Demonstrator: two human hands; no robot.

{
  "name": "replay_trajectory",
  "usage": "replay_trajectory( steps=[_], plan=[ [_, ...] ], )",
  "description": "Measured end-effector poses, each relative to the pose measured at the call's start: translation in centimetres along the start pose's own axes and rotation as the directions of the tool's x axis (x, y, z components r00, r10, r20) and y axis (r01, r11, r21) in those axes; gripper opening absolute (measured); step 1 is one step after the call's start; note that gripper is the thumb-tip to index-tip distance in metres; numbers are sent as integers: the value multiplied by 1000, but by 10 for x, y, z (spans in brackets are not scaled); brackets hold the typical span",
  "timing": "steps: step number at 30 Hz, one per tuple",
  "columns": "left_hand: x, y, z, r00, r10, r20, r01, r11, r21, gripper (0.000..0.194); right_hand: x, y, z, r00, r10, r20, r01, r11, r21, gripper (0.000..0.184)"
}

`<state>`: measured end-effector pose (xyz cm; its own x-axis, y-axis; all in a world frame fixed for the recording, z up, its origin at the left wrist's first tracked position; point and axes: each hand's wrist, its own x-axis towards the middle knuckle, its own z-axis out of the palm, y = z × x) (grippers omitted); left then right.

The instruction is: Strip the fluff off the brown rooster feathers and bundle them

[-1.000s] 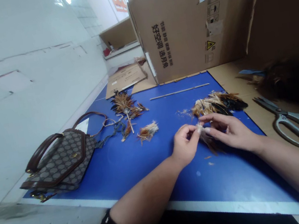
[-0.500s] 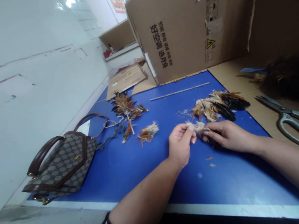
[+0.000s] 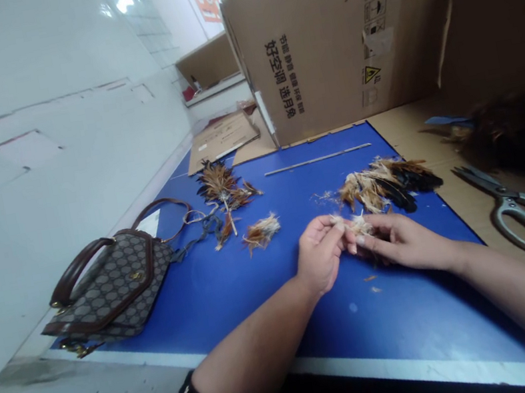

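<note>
My left hand (image 3: 320, 252) pinches the pale, fluffy ends of some feathers above the blue board. Close against it, my right hand (image 3: 399, 240) is closed around a small bunch of feathers (image 3: 362, 225); cream down pokes out between the fingers, and the darker part is mostly hidden beneath the palm. Just beyond the hands lies a pile of brown, cream and black feathers (image 3: 382, 183). To the left rests a small loose bunch of brown feathers (image 3: 262, 232). Farther left is a feather duster head (image 3: 220, 187) with brown and dark feathers on a thin stick.
A patterned handbag (image 3: 120, 282) stands at the left by the wall. A thin rod (image 3: 318, 159) lies across the back of the blue board (image 3: 261, 305). Scissors (image 3: 512, 200) and a dark feather mass (image 3: 516, 135) lie at the right. A large cardboard box (image 3: 317, 44) rises behind.
My two hands have come closer together, and the fingertips now meet around the feathers. The feathers in my right hand have turned, with more pale down showing.
</note>
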<state>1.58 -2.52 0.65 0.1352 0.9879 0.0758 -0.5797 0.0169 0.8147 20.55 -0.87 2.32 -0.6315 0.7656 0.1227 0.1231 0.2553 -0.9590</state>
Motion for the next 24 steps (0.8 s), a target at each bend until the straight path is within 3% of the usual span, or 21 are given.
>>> replay_trajectory(
  steps=[3, 9, 16, 24],
  plan=[
    [-1, 1, 0, 1000, 9, 17, -9, 1000, -8, 30, 0, 0, 0, 998, 58, -5, -58, 997, 49, 41],
    [0, -2, 1, 1000, 2, 8, -2, 1000, 12, 34, 2, 5, 1, 997, 3, -74, -8, 998, -68, 43],
    [-1, -5, -5, 996, 48, 77, -54, 995, 83, 40, 1, 12, 3, 997, 20, -74, -22, 999, -34, 43],
    [0, -6, -9, 996, 87, -28, -76, 957, 279, 37, 2, 5, 4, 999, 22, -25, -23, 1000, -19, 43]
  ],
)
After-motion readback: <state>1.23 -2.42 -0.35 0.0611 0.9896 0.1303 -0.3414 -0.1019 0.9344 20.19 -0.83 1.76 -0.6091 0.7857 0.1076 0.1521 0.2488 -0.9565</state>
